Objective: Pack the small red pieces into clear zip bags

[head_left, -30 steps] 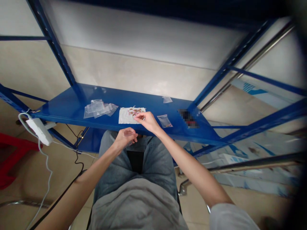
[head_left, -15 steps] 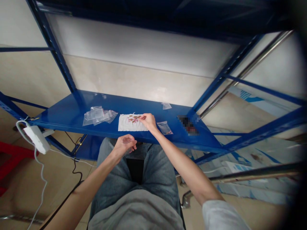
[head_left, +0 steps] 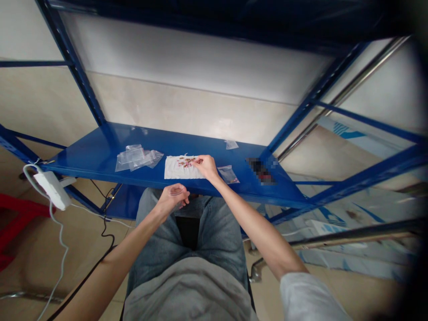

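A white cloth [head_left: 174, 170] lies on the blue shelf [head_left: 160, 137], with a scatter of small pink and brown pieces [head_left: 184, 163] on it. Over the right side of the cloth, my right hand [head_left: 207, 166] has its thumb and fingers pinched together at the pieces; what lies between the fingertips is too small to make out. In front of the shelf edge, above my lap, my left hand [head_left: 172, 197] is curled around a clear plastic bag [head_left: 175, 191]. To the right of the cloth sits a zip bag [head_left: 229, 174] with a few small pieces inside.
Clear zip bags [head_left: 135, 158] are piled on the left of the shelf. A small clear bag [head_left: 231, 144] lies at the back, and a blurred dark object [head_left: 261, 171] at the right. A white power strip [head_left: 52, 189] with cables hangs by the left end.
My right hand's fingertips have shifted slightly left over the small pieces. My left hand stays nearly in place. The whole view has moved a little.
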A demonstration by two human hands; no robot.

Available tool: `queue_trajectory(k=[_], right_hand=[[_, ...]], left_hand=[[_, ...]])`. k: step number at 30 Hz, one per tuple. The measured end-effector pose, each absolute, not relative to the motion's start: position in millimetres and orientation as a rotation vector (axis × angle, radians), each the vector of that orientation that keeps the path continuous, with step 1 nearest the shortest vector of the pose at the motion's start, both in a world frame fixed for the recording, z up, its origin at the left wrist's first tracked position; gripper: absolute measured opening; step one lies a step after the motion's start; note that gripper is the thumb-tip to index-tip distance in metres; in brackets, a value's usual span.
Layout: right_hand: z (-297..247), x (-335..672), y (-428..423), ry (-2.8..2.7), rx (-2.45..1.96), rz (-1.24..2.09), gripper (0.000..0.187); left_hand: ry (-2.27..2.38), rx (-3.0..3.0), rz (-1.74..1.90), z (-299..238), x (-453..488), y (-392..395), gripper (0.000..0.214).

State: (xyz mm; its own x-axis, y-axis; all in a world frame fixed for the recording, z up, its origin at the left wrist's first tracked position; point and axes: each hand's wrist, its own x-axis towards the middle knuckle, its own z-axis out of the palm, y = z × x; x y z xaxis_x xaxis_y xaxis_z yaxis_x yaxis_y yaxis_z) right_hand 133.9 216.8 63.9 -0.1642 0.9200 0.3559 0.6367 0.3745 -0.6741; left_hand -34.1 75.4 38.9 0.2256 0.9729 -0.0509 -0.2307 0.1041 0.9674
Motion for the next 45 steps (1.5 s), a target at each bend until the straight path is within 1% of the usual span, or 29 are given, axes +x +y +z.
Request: queue_trajectory(k=[3,5,9,12,17,23,30,38,41,45], right_hand=[[81,123,197,-1.9,-1.063,0.76,0.024],[92,114,177,-1.981,-0.914,0.877,0.026],[103,104,142,-2.186,-0.757,0.941,0.018],[99,106,138,-2.221,-0.759,0.951,0.018],[78,123,181,-1.955,-0.951,0.834,0.022],[47,151,231,-1.658,-1.219,0.597,0.019],[29,163,235,-1.747,-1.353,0.399,0.018],[32,156,241,-1.973,-1.415,0.204,0.024],[32,155,239,-2.0,-1.408,0.17,0.023],[29,156,238,-1.96,-1.376,0.189,0.015]], left_hand=[[0.912,1.081,1.086,40,-34,75,0.029],[0.912,1.095,1.086,41,-35,76,0.028],[0.936,1.129,1.101,39,-36,78,0.027],[0.927,1.124,1.108,38,-37,78,0.028],[0.895,1.066,1.106,43,-37,75,0.029],[0.771,0.988,1.08,52,-36,72,0.03],[0.658,0.728,1.113,53,-40,74,0.032],[0.704,0.795,1.126,47,-43,76,0.033],[0.812,0.934,1.054,46,-42,77,0.034],[0.973,1.074,0.854,42,-42,76,0.034]])
